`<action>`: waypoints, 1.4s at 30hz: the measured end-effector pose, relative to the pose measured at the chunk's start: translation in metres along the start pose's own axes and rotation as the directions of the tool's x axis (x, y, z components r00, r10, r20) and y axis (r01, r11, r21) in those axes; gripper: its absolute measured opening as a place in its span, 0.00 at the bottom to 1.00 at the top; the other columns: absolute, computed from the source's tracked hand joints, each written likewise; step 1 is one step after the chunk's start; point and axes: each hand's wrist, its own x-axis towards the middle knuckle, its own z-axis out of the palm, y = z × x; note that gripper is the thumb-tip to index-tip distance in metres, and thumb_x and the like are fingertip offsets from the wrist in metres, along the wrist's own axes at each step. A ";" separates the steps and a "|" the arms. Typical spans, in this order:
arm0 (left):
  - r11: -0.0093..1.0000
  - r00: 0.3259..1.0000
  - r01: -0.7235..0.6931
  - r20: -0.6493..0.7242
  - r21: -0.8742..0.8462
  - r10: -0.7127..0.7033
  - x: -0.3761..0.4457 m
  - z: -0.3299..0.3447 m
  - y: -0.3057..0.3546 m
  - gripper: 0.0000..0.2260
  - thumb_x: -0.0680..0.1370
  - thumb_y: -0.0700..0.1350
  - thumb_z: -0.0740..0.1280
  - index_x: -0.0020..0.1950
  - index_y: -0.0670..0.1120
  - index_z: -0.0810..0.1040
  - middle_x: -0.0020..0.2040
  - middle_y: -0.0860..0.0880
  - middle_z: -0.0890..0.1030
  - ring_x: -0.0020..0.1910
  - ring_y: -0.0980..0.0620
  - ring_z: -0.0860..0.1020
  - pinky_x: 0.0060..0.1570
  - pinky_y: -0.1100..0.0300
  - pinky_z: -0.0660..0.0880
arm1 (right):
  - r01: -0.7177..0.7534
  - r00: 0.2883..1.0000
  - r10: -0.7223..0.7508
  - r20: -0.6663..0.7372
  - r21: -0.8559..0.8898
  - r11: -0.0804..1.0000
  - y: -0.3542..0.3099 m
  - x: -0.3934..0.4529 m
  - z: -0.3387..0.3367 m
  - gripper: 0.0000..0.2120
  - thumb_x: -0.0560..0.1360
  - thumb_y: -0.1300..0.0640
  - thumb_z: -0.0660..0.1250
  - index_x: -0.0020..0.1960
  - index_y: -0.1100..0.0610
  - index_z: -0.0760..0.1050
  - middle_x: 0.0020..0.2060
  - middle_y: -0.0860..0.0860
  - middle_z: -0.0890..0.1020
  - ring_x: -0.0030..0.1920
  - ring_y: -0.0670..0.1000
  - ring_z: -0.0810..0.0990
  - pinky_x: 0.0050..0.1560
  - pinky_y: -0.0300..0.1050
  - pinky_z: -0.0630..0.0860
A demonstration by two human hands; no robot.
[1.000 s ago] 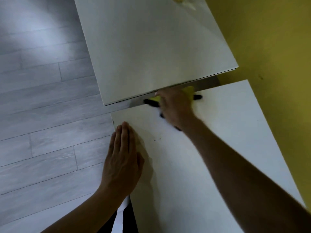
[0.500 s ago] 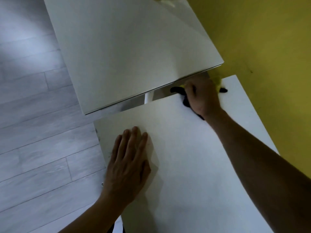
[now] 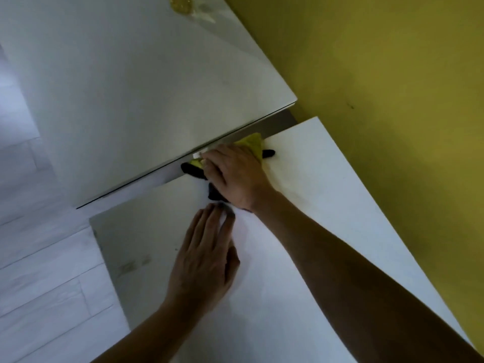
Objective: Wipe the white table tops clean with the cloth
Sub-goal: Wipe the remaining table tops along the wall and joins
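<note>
At far edge of lower table [image 3: 327,195], under upper table [image 3: 131,87]: cloth [image 3: 252,144] pressed beneath curled right hand [image 3: 235,176]. Left hand [image 3: 204,260] flat, fingers together, bracing. Best swept firmly along that edge, overlapping strokes.

So there are two white surfaces here. The lower tabletop [image 3: 327,231] runs along the yellow wall [image 3: 392,87], and a higher glossy tabletop [image 3: 131,87] overlaps its far edge. On the lower one, right at that overlap, sits a yellow and black cloth [image 3: 255,144] with the right hand [image 3: 235,176] pressed on top of it. The left hand [image 3: 204,260] lies flat on the same top just beside, fingers straight. A few faint smudges show near its left edge. The higher top has a yellowish blotch [image 3: 180,5] at the far end. Pale wood-plank floor [image 3: 39,284] below.
</note>
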 end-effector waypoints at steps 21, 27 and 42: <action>0.999 0.999 -0.039 -0.024 -0.005 0.039 0.004 0.001 0.001 0.26 0.84 0.46 0.57 0.83 0.44 0.64 0.83 0.41 0.63 0.83 0.41 0.60 0.77 0.39 0.65 | -0.164 0.986 0.159 -0.045 -0.166 0.972 0.074 -0.007 -0.029 0.20 0.81 0.44 0.50 0.50 0.53 0.78 0.47 0.52 0.81 0.50 0.58 0.78 0.54 0.55 0.71; 0.999 0.999 -0.037 -0.018 0.015 0.038 0.006 0.002 0.002 0.26 0.85 0.47 0.55 0.83 0.44 0.62 0.84 0.41 0.61 0.83 0.41 0.58 0.78 0.39 0.64 | -0.600 0.783 0.548 -0.296 -0.126 0.790 0.148 -0.005 -0.050 0.18 0.84 0.48 0.53 0.58 0.57 0.77 0.57 0.56 0.79 0.58 0.60 0.76 0.57 0.55 0.71; 0.994 0.998 -0.033 -0.051 0.104 0.038 0.004 0.007 0.003 0.26 0.84 0.47 0.56 0.83 0.43 0.63 0.82 0.38 0.64 0.80 0.36 0.64 0.79 0.40 0.61 | -0.845 0.495 0.764 -0.415 -0.022 0.535 0.125 -0.178 -0.079 0.17 0.84 0.50 0.57 0.56 0.64 0.74 0.47 0.62 0.79 0.48 0.65 0.78 0.47 0.56 0.73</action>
